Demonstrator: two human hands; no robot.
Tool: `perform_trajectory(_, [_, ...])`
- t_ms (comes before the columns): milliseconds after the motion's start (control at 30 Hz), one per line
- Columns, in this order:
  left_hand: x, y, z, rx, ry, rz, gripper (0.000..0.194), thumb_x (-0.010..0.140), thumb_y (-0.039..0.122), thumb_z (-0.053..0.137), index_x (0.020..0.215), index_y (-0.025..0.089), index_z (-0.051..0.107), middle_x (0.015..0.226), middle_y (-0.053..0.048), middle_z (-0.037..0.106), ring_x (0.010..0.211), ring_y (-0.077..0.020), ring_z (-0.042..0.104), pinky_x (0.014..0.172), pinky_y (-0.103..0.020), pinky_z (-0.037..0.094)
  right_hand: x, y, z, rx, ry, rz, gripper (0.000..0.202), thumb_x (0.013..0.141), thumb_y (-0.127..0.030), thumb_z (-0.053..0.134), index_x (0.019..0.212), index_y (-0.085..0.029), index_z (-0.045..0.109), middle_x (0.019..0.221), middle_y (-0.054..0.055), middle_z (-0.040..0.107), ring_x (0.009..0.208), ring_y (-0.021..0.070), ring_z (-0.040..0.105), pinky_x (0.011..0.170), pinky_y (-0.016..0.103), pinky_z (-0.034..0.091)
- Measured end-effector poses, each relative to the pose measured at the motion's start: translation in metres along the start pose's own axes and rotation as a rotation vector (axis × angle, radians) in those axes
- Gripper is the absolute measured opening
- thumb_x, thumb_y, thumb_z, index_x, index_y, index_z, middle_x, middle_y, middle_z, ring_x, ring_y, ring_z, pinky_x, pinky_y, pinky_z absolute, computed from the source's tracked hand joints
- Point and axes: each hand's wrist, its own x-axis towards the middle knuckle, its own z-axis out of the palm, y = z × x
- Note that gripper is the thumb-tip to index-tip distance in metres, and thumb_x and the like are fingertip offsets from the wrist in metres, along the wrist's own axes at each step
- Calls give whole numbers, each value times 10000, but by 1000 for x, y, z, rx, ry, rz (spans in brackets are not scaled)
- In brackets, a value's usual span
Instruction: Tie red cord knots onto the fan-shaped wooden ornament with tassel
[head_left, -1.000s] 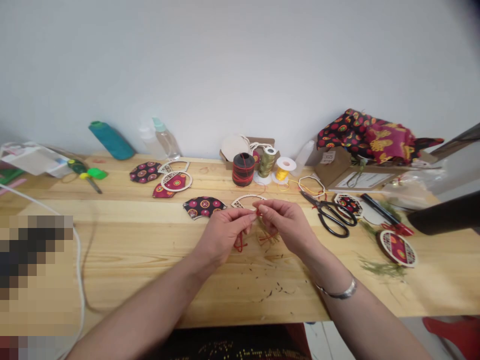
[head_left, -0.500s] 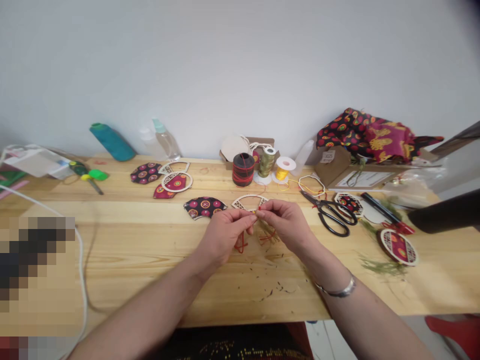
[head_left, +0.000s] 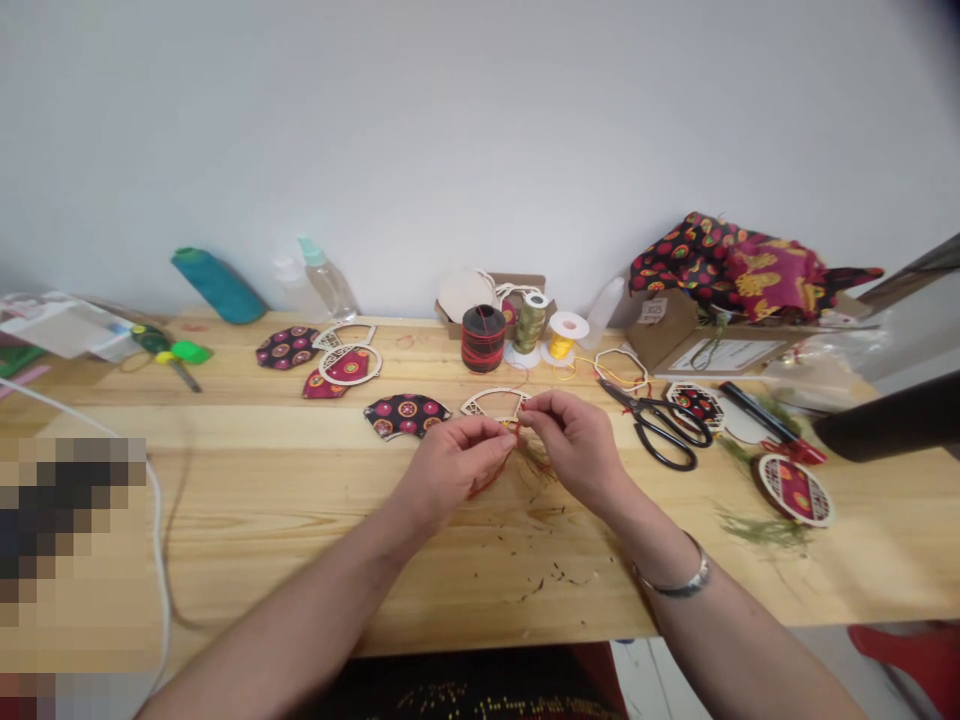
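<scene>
Both hands meet over the middle of the table, each closed in a pinch. My left hand (head_left: 454, 465) grips red cord (head_left: 487, 482), which hangs below its fingertips. My right hand (head_left: 574, 445), a little higher and to the right, pinches the upper part of the red cord. Green threads (head_left: 536, 458) dangle below, between the hands, and how they are attached is hidden. Just behind the fingers lies a fan-shaped wooden frame (head_left: 495, 402). Left of it is a fan-shaped patterned cloth piece (head_left: 407, 414). Black-handled scissors (head_left: 667, 430) lie right of my right hand.
Behind stand a red-and-black cord spool (head_left: 482, 340), a green thread spool (head_left: 530, 330) and a yellow spool (head_left: 568, 338). A cardboard box (head_left: 697, 340) carries patterned fabric (head_left: 720, 262). At right lies a round ornament (head_left: 793, 490). A teal thread cone (head_left: 219, 286) leans at left.
My fingertips have drawn slightly apart, my right hand rising a little with the red cord. The loose cord ends below have shifted. The whole view has moved slightly.
</scene>
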Motion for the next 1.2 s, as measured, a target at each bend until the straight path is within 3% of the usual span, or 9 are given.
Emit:
perform_trajectory(100, [0, -2, 0, 221, 29, 43, 145, 733, 310, 641, 707, 168, 655, 470, 53, 452, 434, -82, 382, 451, -231, 300, 1, -2, 0, 84, -4, 80, 74, 757, -224, 598, 703, -186, 632, 688, 18, 683, 640, 144, 593, 623, 263, 440])
perform_trajectory(233, [2, -10, -1, 568, 117, 307, 112, 756, 261, 629, 746, 186, 712, 671, -6, 587, 624, -129, 522, 597, -275, 394, 2, -6, 1, 329, -64, 253, 103, 731, -269, 620, 690, -175, 610, 605, -9, 641, 520, 98, 504, 522, 226, 388])
perform_trajectory(467, [2, -16, -3, 748, 102, 435, 173, 811, 229, 555, 739, 194, 708, 732, -30, 584, 725, -174, 571, 716, -344, 452, 1, -10, 1, 663, -151, 442, 260, 666, -382, 696, 676, -161, 558, 539, -44, 548, 400, 34, 309, 392, 188, 201])
perform_trajectory(567, [1, -9, -5, 846, 327, 511, 101, 740, 215, 620, 667, 187, 683, 992, -90, 611, 1026, -283, 538, 942, -493, 369, 2, -10, -1, 632, -134, 419, 262, 667, -386, 699, 675, -165, 557, 527, -51, 522, 403, 37, 323, 388, 187, 205])
perform_trajectory(633, [0, -6, -7, 762, 495, 592, 100, 772, 231, 604, 705, 174, 651, 1201, -118, 535, 1194, -301, 455, 1025, -497, 313, 2, -10, -2, 592, -128, 394, 242, 675, -371, 691, 670, -163, 566, 522, -48, 521, 414, 42, 340, 390, 187, 212])
perform_trajectory(700, [-2, -5, -7, 611, 530, 658, 82, 807, 235, 582, 832, 175, 633, 1329, -119, 463, 1282, -275, 398, 1067, -447, 301, 2, -11, -1, 557, -135, 374, 220, 683, -351, 683, 666, -161, 574, 528, -41, 536, 431, 48, 363, 397, 187, 234])
perform_trajectory(833, [-5, -8, -2, 360, 202, 485, 292, 860, 246, 534, 1143, 197, 585, 1293, -100, 559, 1206, -226, 506, 1023, -378, 389, -1, -12, 3, 478, -178, 309, 180, 709, -315, 653, 645, -164, 578, 523, -39, 538, 453, 63, 402, 422, 195, 310])
perform_trajectory(933, [-5, -7, 3, 238, 40, 305, 324, 859, 255, 532, 1170, 188, 597, 1144, -83, 657, 1008, -191, 614, 885, -326, 489, -3, -11, 4, 402, -183, 265, 141, 719, -286, 634, 665, -158, 608, 564, -22, 574, 488, 74, 452, 455, 202, 365])
perform_trajectory(1200, [-2, 3, 4, 240, 149, 154, 146, 765, 224, 626, 855, 187, 735, 763, -9, 694, 641, -116, 572, 575, -219, 450, -2, -6, 4, 314, -143, 206, 127, 713, -283, 649, 671, -168, 619, 571, -12, 596, 491, 90, 482, 465, 215, 385])
